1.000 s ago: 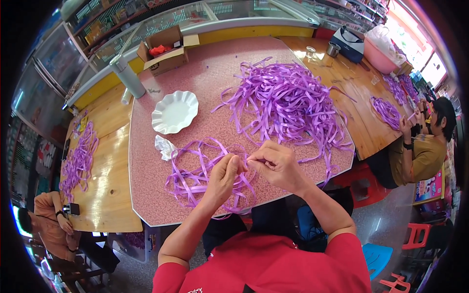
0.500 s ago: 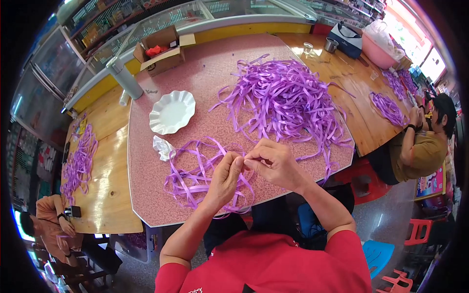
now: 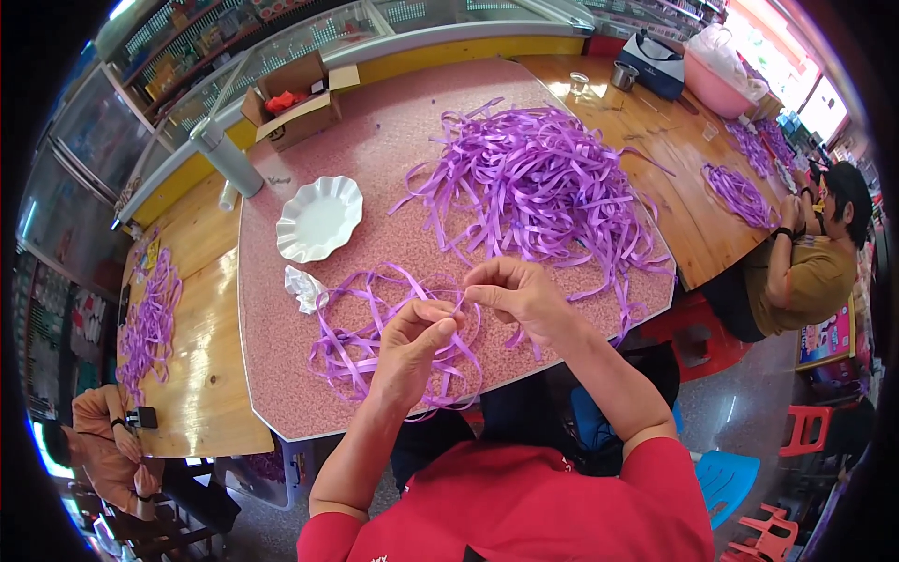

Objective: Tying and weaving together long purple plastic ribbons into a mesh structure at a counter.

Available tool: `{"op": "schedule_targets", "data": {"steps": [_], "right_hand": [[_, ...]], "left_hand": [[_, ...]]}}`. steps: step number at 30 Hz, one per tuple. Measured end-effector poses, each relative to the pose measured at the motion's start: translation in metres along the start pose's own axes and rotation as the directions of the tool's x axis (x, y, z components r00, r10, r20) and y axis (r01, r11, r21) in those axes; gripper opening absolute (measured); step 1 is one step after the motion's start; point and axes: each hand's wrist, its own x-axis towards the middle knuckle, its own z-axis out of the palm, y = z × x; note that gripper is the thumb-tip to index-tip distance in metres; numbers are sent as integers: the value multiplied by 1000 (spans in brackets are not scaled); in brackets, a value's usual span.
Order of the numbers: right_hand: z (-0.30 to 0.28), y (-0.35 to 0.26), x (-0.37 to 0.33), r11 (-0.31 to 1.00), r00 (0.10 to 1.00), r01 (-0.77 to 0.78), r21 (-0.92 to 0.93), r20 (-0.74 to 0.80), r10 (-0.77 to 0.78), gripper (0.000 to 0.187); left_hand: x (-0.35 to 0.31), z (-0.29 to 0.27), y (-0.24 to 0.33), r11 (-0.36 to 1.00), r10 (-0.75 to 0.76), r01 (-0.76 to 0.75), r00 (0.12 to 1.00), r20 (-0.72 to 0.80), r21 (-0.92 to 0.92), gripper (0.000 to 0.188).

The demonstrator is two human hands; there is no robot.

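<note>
My left hand (image 3: 412, 347) and my right hand (image 3: 520, 295) are close together above the near side of the pink speckled table (image 3: 281, 393). Thumb and fingers of each are pinched on a short, thin bit of purple ribbon between them; its details are too small to make out. Under and beside my left hand lies a loose, looped heap of purple ribbons (image 3: 351, 361). Beyond my right hand a much larger tangled pile of purple ribbons (image 3: 534, 178) spreads over the table, some strands trailing toward its right edge.
A white scalloped dish (image 3: 319, 217), crumpled white tissue (image 3: 304, 288), a grey-green flask (image 3: 228, 157) and an open cardboard box (image 3: 302, 103) stand left and back. Wooden tables flank mine, with a person (image 3: 805, 248) at right and another (image 3: 103, 431) at left, each near more purple ribbons.
My hands have drawn slightly apart, my left one shifting left and down, so a bit of ribbon shows between the fingertips. The whole view has shifted slightly.
</note>
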Motion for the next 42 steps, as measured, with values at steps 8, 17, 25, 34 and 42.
{"op": "schedule_targets", "data": {"steps": [8,17,25,34,42], "right_hand": [[7,17,-13,997,999,17,-69,50,-13,17],[8,19,-8,992,1000,8,-126,11,-6,15],[33,18,-15,978,996,37,207,-90,-19,9],[18,18,-7,566,699,678,-469,173,-694,19],[3,17,-1,104,473,751,-652,422,-774,28]], "left_hand": [[5,6,-5,645,522,-441,851,61,624,12],[14,10,14,-232,465,-559,654,596,796,23],[7,9,-6,355,554,-445,808,199,822,11],[14,-3,3,910,-261,287,957,126,-298,19],[6,4,6,964,-198,195,980,-1,-180,18]]}}
